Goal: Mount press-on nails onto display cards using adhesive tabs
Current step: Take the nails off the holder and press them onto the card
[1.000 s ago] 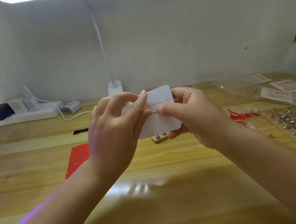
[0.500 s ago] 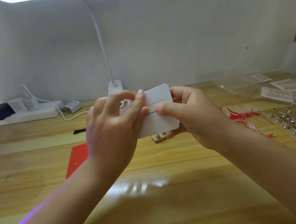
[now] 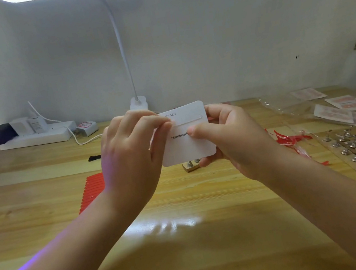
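A white display card [image 3: 187,142] printed "Handmade" is held above the wooden desk [image 3: 188,238], pinched at its right side by the right hand [image 3: 231,140], thumb on its face. A clear strip [image 3: 189,119] near its top is pinched by the left hand [image 3: 129,156], both forearms angled inward.

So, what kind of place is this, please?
Probably a home craft desk for nail work: a wooden table against a wall, a desk lamp, a white card in both hands, and red nails.
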`<state>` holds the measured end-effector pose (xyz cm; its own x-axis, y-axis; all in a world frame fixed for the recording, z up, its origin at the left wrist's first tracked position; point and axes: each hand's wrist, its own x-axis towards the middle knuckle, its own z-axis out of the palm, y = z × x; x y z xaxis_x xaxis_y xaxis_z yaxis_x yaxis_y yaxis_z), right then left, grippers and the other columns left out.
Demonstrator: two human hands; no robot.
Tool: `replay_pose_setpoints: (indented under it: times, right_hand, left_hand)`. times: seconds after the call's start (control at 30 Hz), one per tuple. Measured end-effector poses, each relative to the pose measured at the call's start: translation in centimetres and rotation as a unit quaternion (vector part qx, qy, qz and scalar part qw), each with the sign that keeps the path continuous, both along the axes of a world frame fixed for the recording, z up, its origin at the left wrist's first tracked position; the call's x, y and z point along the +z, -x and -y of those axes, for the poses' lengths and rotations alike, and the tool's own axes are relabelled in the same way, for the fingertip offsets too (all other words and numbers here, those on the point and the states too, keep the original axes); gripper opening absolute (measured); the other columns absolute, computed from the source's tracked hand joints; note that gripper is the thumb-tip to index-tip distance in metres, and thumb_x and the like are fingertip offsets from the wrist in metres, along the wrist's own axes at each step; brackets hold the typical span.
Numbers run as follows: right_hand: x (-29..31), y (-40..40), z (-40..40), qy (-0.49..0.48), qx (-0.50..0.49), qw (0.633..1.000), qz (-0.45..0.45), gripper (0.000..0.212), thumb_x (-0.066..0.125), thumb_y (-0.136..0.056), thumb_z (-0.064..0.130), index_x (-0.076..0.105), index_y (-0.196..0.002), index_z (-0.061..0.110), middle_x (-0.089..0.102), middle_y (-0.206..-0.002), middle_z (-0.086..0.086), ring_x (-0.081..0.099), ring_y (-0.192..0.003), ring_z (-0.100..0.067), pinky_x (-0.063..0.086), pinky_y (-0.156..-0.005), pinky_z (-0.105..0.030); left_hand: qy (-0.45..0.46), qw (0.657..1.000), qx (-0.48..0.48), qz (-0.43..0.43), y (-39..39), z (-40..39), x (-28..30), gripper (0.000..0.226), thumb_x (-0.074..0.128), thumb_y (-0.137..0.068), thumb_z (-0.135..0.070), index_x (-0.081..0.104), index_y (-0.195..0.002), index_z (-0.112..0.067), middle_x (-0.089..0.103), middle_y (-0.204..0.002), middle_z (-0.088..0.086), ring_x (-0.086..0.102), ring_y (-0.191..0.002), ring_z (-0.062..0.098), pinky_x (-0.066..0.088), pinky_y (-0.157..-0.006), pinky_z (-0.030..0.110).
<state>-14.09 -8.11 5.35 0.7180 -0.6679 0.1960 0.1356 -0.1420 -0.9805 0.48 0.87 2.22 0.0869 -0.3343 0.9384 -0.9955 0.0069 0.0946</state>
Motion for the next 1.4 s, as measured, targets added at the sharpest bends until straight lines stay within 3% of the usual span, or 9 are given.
replay_pose_setpoints:
  times: [0.33, 0.63, 1.23, 1.3, 1.4]
  right_hand:
    - [0.02, -0.02, -0.06, 0.003, 0.005, 1.0, 0.003, 0.019, 0.061, -0.089, 0.002, 0.067, -0.1, 0.017, 0.071, -0.082, -0.002, 0.068, -0.066, -0.014, 0.051, -0.046, -0.026]
    - [0.01, 0.04, -0.14, 0.011, 0.005, 1.0, 0.001, 0.019, 0.06, -0.09, 0.003, 0.066, -0.101, 0.018, 0.07, -0.087, -0.005, 0.069, -0.068, -0.015, 0.05, -0.046, -0.025]
    - [-0.14, 0.0, 0.1, 0.009, 0.001, 1.0, 0.007, 0.021, 0.059, -0.09, 0.001, 0.067, -0.099, 0.018, 0.071, -0.085, -0.004, 0.069, -0.066, -0.015, 0.05, -0.045, -0.025]
    - [-0.17, 0.02, 0.26, 0.0, 0.001, 1.0, 0.01, 0.021, 0.059, -0.09, 0.001, 0.068, -0.097, 0.019, 0.072, -0.086, -0.004, 0.069, -0.067, -0.015, 0.05, -0.045, -0.025]
    - [-0.21, 0.05, 0.5, -0.015, 0.002, 1.0, 0.011, 0.019, 0.06, -0.09, 0.003, 0.068, -0.1, 0.017, 0.07, -0.094, -0.01, 0.068, -0.07, -0.017, 0.049, -0.046, -0.025]
  left_hand:
    - [0.013, 1.0, 0.021, 0.018, -0.09, 0.05, -0.08, 0.023, 0.06, -0.095, -0.024, 0.071, -0.085, -0.006, 0.069, -0.093, 0.007, 0.06, -0.079, 0.03, 0.047, -0.071, 0.046]
    - [0.046, 0.988, 0.073, 0.126, -0.44, 0.31, -0.26, 0.024, 0.064, -0.094, -0.027, 0.071, -0.077, -0.012, 0.07, -0.088, 0.003, 0.061, -0.073, 0.028, 0.041, -0.07, 0.04]
    - [0.034, 0.983, 0.081, 0.163, -0.47, -0.03, 0.1, 0.021, 0.065, -0.094, -0.03, 0.077, -0.084, -0.016, 0.07, -0.088, 0.001, 0.062, -0.074, 0.028, 0.039, -0.072, 0.038]
    - [0.024, 0.988, 0.066, 0.137, -0.2, -0.06, 0.1, 0.019, 0.064, -0.094, -0.029, 0.077, -0.089, -0.017, 0.07, -0.091, 0.002, 0.063, -0.077, 0.029, 0.041, -0.074, 0.038]
    - [0.002, 1.0, 0.008, 0.004, 0.41, -0.04, 0.17, 0.024, 0.06, -0.093, -0.029, 0.07, -0.104, -0.01, 0.065, -0.102, 0.006, 0.062, -0.086, 0.025, 0.047, -0.078, 0.042]
